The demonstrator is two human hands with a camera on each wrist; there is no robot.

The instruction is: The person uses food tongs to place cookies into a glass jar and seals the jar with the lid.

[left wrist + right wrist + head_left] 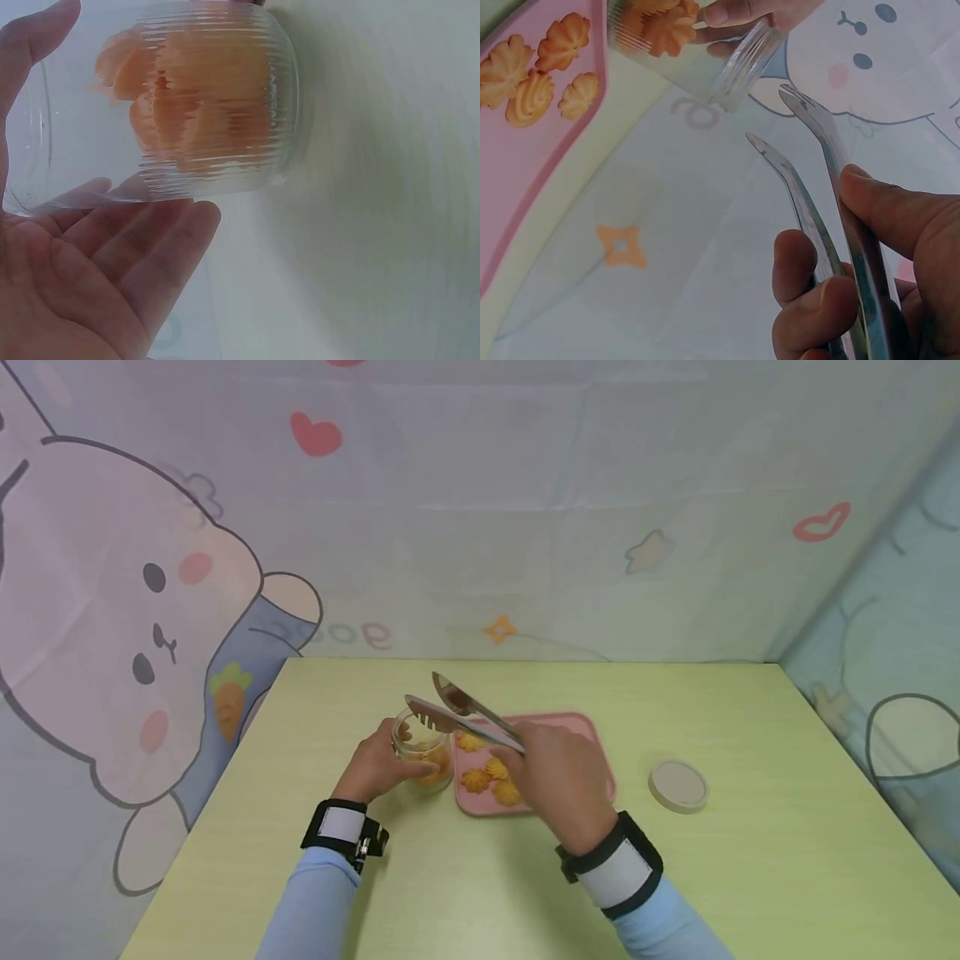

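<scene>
My left hand (382, 767) grips a clear ribbed glass jar (225, 97) around its upper part, thumb on one side and fingers on the other. Several golden cookies (199, 112) lie in the jar's lower part, and its mouth is uncovered. With my right hand (558, 777) I hold metal tongs (817, 172) whose tips are spread apart with nothing between them. In the head view the tong tips are raised over the jar's mouth. Beside the jar is a pink tray (577, 724) bearing several swirled cookies (536, 75), partly hidden by my right hand.
A round pale lid (678, 785) lies on the light yellow table (765, 860), right of the tray. A printed cloth backdrop (480, 510) rises behind the table's far edge, and another stretch of cloth hangs along the right side.
</scene>
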